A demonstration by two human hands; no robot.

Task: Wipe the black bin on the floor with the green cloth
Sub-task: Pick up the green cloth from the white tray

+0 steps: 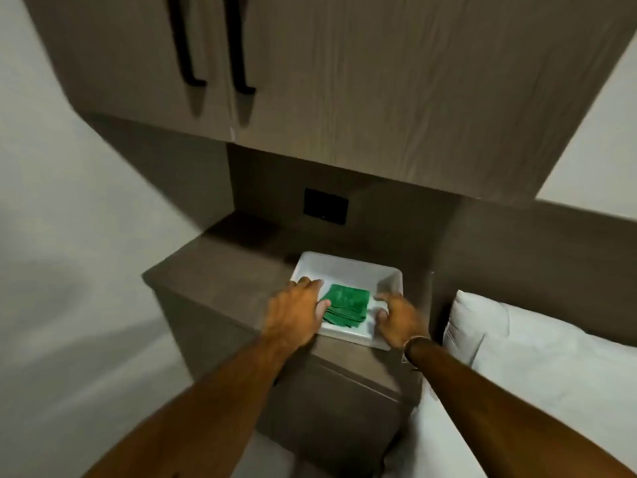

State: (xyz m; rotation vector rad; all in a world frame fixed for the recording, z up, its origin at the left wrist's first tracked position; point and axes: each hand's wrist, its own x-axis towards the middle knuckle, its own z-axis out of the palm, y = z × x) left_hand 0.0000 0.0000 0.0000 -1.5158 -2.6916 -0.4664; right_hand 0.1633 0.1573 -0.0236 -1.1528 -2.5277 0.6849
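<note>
Flanking the folded green cloth (345, 306) in a white tray (348, 267), both hands (293, 313) (396, 319) look open, apparently empty.

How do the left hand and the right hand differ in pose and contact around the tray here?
The left hand lies at the green cloth, fingertips touching its left edge; the right hand is clear of the cloth, at the white tray's right side. The left shows its back, palm down; the right is turned more sideways, fingers curled. The right wrist wears a bangle; the left is bare. Neither grips anything.
</note>
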